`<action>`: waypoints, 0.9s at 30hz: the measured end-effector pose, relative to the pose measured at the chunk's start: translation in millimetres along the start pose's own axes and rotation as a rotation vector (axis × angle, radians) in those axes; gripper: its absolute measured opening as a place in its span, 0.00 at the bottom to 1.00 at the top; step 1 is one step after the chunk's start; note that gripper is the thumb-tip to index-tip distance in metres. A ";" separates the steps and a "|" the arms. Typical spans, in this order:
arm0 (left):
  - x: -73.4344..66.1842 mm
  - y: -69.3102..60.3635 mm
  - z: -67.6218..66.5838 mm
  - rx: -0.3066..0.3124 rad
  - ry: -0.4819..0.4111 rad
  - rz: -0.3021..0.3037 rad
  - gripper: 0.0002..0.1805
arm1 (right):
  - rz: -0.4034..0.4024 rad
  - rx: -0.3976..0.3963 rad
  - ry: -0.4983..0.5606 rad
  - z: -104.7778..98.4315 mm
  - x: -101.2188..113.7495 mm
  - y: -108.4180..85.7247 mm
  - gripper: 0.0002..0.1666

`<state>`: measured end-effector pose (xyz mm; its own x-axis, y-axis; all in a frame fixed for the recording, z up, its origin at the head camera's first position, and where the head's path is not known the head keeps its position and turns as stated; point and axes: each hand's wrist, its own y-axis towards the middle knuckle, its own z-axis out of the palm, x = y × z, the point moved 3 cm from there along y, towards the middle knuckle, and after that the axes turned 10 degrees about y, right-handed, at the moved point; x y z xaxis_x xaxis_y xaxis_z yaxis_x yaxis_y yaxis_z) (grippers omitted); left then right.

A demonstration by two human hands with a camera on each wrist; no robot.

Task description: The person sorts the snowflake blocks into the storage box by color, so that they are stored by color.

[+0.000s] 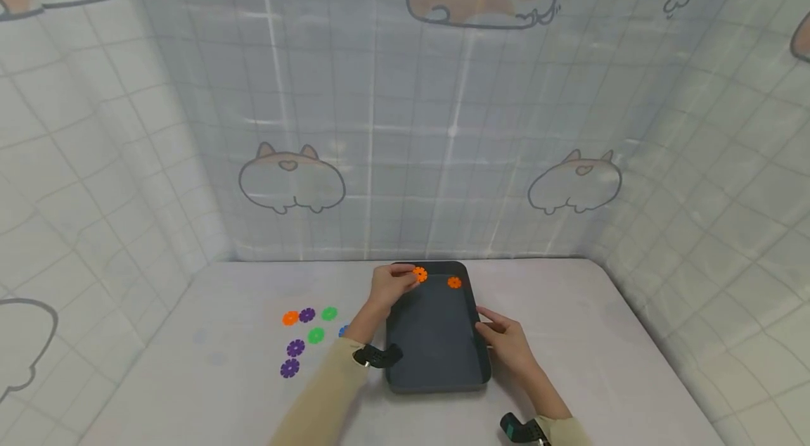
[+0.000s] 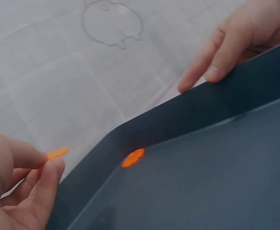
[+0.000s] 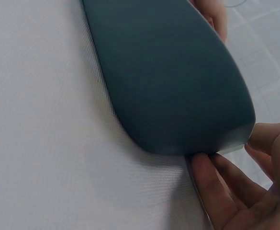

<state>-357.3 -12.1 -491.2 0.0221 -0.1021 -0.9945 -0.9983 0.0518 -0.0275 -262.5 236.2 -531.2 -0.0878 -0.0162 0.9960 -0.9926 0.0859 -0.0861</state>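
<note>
- Your left hand point(image 1: 392, 285) has its grip closed down to a pinch — thumb and fingertips on one bright-orange, thin, flower-shaped disc point(image 1: 420, 274).
- That pinched disc is held up near the far left corner of the dark grey, rectangular, deep-sided tray point(image 1: 436, 347), raised above its floor.
- A second orange flower-shaped disc point(image 1: 454, 283) lies flat inside the tray, near the far right corner.
- Your right hand point(image 1: 509, 346) has a loose grip, fingers fairly straight, with the tips touching the tray's right rim and outer wall.
- To the left of the tray, on the white surface point(image 1: 601, 361), you have a loose group of similar discs: a third orange disc point(image 1: 290, 318) just beside a purple disc point(image 1: 306, 315), then two green ones point(image 1: 316, 335) and two more purple ones point(image 1: 295, 347) nearer you.
- A blue disc point(image 1: 344, 330) shows only in part — your left forearm covers the rest.
- Behind the surface hangs a pale, grid-patterned curtain point(image 1: 405, 207) printed with cartoon dogs and bones.
</note>
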 end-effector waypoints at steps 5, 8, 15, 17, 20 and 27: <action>2.5 1.3 12.1 -0.018 0.012 -0.019 0.15 | 0.000 -0.005 -0.004 0.0 1.2 0.0 0.25; 4.8 4.2 18.2 -0.029 0.013 -0.022 0.14 | -0.003 -0.003 -0.002 0.2 1.8 0.1 0.25; 6.9 9.1 30.7 -0.040 0.051 -0.046 0.15 | -0.017 0.002 -0.007 -0.1 1.0 0.3 0.25; 7.9 9.4 32.8 -0.045 0.064 -0.063 0.14 | -0.022 0.009 -0.014 0.0 0.2 0.5 0.25; 12.3 10.8 35.1 -0.058 0.078 -0.080 0.14 | -0.018 0.013 -0.021 -0.2 -1.1 0.9 0.25; 25.6 16.9 40.5 -0.072 0.110 -0.097 0.14 | -0.005 0.005 -0.031 -1.5 -2.5 2.0 0.25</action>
<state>-371.4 26.4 -521.2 0.1161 -0.2111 -0.9705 -0.9932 -0.0348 -0.1113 -264.1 237.9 -533.8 -0.0850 -0.0474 0.9953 -0.9935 0.0803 -0.0810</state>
